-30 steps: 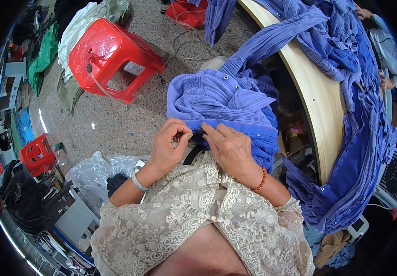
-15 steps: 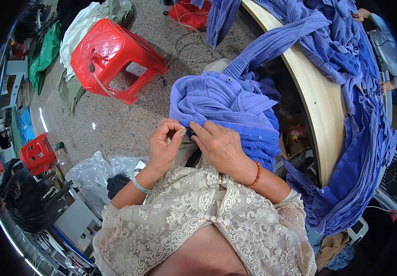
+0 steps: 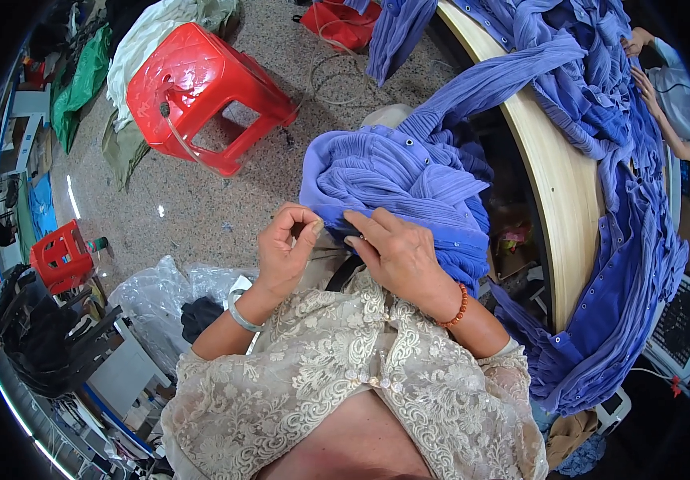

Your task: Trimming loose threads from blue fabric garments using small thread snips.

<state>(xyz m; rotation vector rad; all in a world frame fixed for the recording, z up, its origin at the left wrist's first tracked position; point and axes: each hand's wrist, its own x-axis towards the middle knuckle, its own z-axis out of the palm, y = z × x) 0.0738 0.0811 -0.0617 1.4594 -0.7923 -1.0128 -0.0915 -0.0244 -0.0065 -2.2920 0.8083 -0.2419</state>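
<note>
A purple-blue pleated garment (image 3: 393, 172) with metal eyelets lies bunched over my lap. At its near left edge my left hand (image 3: 285, 248) is closed in a pinch, thumb against forefinger, on the cloth's border. My right hand (image 3: 401, 252) rests over the same near edge with its fingers bent. Its forefinger lies on top and its thumb is partly under, with the fold of cloth between them. Whether a small item is also held at the fingertips is too small to tell.
A curved wooden table edge (image 3: 573, 192) at right carries more purple garments (image 3: 601, 320). Beyond it a co-worker's hands (image 3: 645, 84) touch the pile. A red stool (image 3: 193, 88) stands ahead left, a smaller red stool (image 3: 63, 256) farther left. Clear plastic (image 3: 149, 300) lies at my left.
My right hand has slid slightly right, and its thumb and forefinger are farther apart. My left hand keeps its pinch. The co-worker's hands have shifted on the pile.
</note>
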